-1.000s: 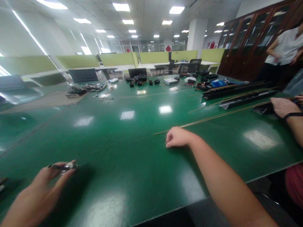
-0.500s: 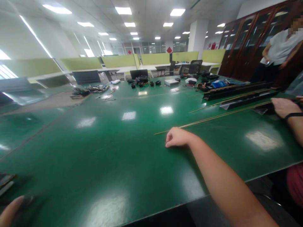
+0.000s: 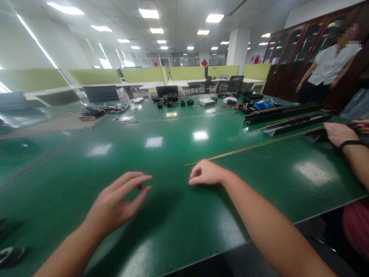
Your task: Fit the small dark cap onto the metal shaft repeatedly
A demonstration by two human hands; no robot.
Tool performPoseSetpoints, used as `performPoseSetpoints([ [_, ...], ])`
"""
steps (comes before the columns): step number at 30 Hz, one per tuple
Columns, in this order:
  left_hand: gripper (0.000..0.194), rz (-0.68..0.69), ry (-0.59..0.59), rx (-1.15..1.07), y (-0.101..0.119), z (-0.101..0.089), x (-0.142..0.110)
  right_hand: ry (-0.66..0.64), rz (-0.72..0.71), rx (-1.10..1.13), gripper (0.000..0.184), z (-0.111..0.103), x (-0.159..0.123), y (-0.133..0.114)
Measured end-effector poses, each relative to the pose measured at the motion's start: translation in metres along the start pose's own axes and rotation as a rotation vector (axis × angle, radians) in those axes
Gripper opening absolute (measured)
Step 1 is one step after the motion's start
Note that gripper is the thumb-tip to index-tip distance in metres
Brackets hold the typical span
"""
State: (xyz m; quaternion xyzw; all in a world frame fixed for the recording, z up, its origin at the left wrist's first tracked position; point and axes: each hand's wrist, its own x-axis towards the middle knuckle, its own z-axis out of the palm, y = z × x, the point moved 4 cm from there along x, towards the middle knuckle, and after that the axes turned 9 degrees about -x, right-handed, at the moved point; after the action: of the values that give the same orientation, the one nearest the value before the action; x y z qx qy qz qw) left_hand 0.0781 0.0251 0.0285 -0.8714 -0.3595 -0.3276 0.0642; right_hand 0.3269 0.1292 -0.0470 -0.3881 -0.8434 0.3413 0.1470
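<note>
My left hand hovers over the green tabletop, its thumb and fingers apart and nothing visible between them. Facing it, my right hand rests low at the table with its fingers pinched together. Whatever the pinch holds, if anything, is hidden or too small to make out. Just behind the right hand lie thin brass-coloured rods, whose near ends stick out past the knuckles to the left. They run right toward a co-worker's hand on a dark channel-shaped bar.
More long black channels with thin rods lie at the right. Small black parts, a white box and a blue item stand along the far side. A dark round object sits at lower left. A person stands beyond.
My left hand has come from the lower left edge to the middle, near my right hand. The right hand stays pinched by the rods. The standing person has shifted left.
</note>
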Motion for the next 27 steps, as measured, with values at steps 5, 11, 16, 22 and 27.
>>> performPoseSetpoints([
  [5,0.026,0.128,-0.222,-0.114,0.032,0.073,0.041,-0.028,-0.029,0.062,0.031,-0.001,0.000,0.000],
  [11,0.012,0.002,-0.320,-0.193,0.036,0.116,0.052,-0.107,-0.065,0.080,0.017,-0.001,0.000,0.005],
  [16,0.016,-0.102,-0.368,-0.233,0.036,0.119,0.051,-0.139,-0.044,0.079,0.015,0.002,0.001,0.007],
  [22,0.031,-0.204,-0.303,-0.235,0.020,0.097,0.038,-0.132,-0.016,0.083,0.027,0.000,-0.001,0.003],
  [27,0.029,-0.413,-0.058,-0.072,-0.017,0.022,0.002,-0.117,-0.001,0.058,0.030,0.000,0.000,0.003],
])
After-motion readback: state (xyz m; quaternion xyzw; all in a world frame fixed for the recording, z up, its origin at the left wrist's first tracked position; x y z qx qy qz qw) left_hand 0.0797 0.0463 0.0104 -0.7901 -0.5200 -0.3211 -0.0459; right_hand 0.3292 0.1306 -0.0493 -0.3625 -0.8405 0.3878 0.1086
